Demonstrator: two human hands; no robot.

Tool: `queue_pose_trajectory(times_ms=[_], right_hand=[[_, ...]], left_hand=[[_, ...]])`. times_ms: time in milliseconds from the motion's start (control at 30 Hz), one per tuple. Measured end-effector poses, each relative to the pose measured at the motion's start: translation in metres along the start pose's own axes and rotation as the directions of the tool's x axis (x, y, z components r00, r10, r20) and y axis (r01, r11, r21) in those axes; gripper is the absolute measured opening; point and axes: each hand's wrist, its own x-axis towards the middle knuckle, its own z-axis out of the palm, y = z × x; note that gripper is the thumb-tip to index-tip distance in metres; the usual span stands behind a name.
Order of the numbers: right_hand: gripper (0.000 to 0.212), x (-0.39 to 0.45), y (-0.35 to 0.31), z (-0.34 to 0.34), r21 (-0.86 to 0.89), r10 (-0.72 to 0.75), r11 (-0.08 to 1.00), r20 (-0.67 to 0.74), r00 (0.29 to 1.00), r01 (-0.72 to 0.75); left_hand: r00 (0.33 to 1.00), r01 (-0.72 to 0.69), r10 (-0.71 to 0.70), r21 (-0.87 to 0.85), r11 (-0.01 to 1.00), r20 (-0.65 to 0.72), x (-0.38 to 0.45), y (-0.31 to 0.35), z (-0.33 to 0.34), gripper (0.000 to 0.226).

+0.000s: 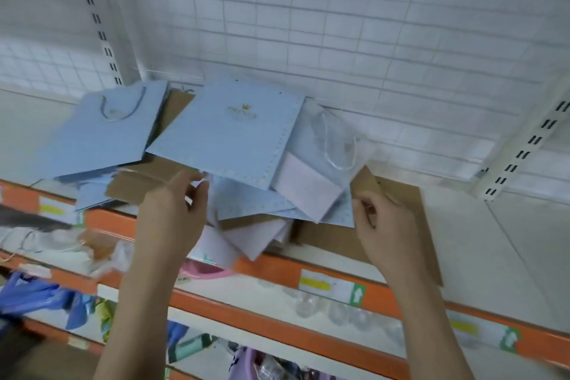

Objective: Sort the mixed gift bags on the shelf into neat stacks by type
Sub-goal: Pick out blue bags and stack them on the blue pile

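Two hands work our messy pile of flat pale-blue paper gift bags [222, 136] on the white shelf [493, 241]. Our left hand [172, 216] pinches a blue bag's lower edge; our right hand [385, 231], fingers curled, grips the pile's right corner.

Two bare forearms reach up from the bottom edge with no sleeves, watch or bracelet showing, ending in the left hand [172, 213] and the right hand [382, 234], which wears a small ring on one finger.

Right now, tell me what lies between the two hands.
Head view: between left hand and right hand lie overlapping pale blue gift bags and white ones.
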Motion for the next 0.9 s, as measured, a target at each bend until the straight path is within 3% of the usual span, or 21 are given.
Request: queue_pose_trajectory(times_ms=[233,367,500,633,767,867,900], right_hand=[[0.019,0.035,-0.06,0.032,-0.003,-0.123,0.992,0.041,0.992,0.123],[0.025,0.059,-0.078,0.053,-0.009,-0.123,0.992,0.114,0.986,0.125],[0.035,0.08,-0.091,0.072,-0.078,-0.006,0.997,0.19,0.982,0.021],[0.064,0.09,-0.102,0.083,-0.162,0.223,0.969,0.234,0.946,-0.188],[0.093,0.096,-0.121,0.092,-0.224,0.356,0.927,0.264,0.896,-0.302],[0.109,0.101,-0.139,0.099,-0.093,0.369,0.929,0.22,0.903,-0.357],[0.104,0.101,-0.148,0.101,-0.034,0.375,0.927,0.178,0.91,-0.375]], left_hand=[[0.999,0.032,-0.033,-0.03,0.999,-0.016,0.03,-0.038,-0.012,0.019],[0.998,0.063,-0.063,-0.026,0.998,-0.023,0.041,-0.046,-0.012,0.023],[0.998,0.065,-0.066,-0.046,0.997,-0.015,0.061,-0.056,-0.013,0.023],[1.0,0.018,-0.018,-0.102,0.995,0.002,0.08,-0.067,-0.008,0.022],[0.996,-0.057,0.065,-0.149,0.987,0.053,0.092,-0.088,-0.006,0.018],[0.985,-0.125,0.142,-0.161,0.979,0.098,0.109,-0.114,-0.014,0.013],[0.985,-0.125,0.143,-0.163,0.979,0.101,0.116,-0.124,-0.018,0.012]])
